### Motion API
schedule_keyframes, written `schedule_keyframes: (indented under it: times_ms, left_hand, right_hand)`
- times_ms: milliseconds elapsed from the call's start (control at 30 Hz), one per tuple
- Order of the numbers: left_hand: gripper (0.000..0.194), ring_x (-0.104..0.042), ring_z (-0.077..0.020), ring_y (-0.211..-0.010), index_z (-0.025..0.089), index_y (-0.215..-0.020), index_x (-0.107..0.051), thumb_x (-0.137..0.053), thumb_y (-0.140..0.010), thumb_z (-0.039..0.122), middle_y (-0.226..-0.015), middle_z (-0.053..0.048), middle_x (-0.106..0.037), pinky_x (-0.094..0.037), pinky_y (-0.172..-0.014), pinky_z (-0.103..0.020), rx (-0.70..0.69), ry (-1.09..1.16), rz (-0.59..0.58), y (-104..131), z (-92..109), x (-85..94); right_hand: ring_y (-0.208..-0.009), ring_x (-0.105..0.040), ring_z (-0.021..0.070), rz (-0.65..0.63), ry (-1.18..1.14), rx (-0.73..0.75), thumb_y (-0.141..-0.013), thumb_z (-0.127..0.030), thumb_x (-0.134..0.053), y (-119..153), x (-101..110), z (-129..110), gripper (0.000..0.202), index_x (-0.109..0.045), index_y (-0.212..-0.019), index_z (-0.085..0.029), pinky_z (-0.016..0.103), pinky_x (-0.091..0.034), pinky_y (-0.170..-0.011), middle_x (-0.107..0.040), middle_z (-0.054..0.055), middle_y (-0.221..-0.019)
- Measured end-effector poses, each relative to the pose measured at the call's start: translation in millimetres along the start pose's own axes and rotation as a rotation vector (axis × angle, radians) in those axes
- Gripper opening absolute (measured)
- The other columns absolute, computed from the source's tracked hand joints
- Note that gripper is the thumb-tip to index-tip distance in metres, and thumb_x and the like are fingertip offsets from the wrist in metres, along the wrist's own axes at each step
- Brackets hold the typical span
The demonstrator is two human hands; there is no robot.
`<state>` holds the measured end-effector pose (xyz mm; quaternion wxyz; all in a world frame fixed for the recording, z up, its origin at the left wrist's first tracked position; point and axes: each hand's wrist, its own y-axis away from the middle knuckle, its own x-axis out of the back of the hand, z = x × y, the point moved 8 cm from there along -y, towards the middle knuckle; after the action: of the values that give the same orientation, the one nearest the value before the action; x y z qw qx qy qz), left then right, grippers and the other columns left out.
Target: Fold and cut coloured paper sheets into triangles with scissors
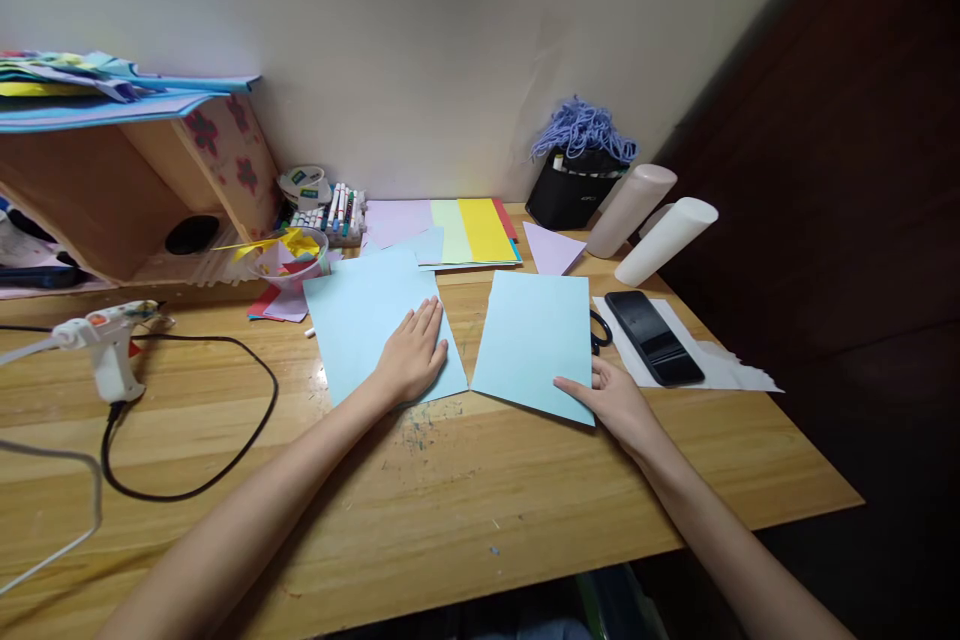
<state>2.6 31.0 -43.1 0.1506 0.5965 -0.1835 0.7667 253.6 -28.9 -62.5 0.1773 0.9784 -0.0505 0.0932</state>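
Two sheets of light blue paper are in front of me on the wooden table. My left hand (415, 350) lies flat, fingers stretched out, on the left blue sheet (360, 320). At its right edge, the other blue sheet (534, 335) is pinched by my right hand (611, 398), with the thumb on top and the fingers partly hidden behind. This sheet's near right corner appears slightly raised. Black scissor handles (600, 330) show from beside and partly under the right sheet.
A glue gun (109, 350) with a looping black cable stands at left. Behind are a cup of paper scraps (292, 270), markers (345, 210), coloured paper (480, 230) and a lilac triangle (553, 248). A phone (654, 338), two white rolls (667, 240) and a black holder (574, 190) stand right.
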Motion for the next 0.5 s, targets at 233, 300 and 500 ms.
schedule_keyframes:
  times_ms: [233, 300, 500]
  left_hand:
    - [0.053, -0.015, -0.0206, -0.131, 0.009, -0.134, -0.022, -0.025, -0.087, 0.035, -0.142, -0.013, -0.019, -0.017, -0.107, -0.039, 0.043, 0.174, 0.077, 3, -6, 9.4]
    - [0.049, -0.019, -0.0216, -0.130, 0.010, -0.130, -0.028, -0.026, -0.087, 0.035, -0.140, -0.014, -0.023, -0.020, -0.105, -0.040, 0.159, 0.261, 0.192, 11, -24, 23.1]
    - [0.041, -0.032, -0.0282, -0.121, 0.012, -0.114, -0.042, -0.039, -0.081, 0.036, -0.123, -0.017, -0.039, -0.025, -0.100, -0.049, 0.681, 0.437, 0.452, 68, -105, 51.4]
  right_hand:
    - [-0.079, -0.065, 0.0242, 0.012, -0.045, 0.062, -0.060, -0.034, -0.072, 1, 4, -7, 0.046, -0.056, -0.099, -0.016, 0.032, -0.055, -0.065, -0.069, 0.008, -0.089]
    - [-0.078, -0.065, 0.0233, -0.054, -0.079, 0.109, -0.061, -0.034, -0.071, -2, -11, -17, 0.045, -0.056, -0.099, -0.016, 0.031, -0.054, -0.065, -0.069, 0.008, -0.090]
    - [-0.082, -0.064, 0.0220, -0.380, -0.119, 0.175, -0.064, -0.032, -0.068, -14, -89, -49, 0.042, -0.054, -0.101, -0.017, 0.032, -0.053, -0.068, -0.067, 0.008, -0.093]
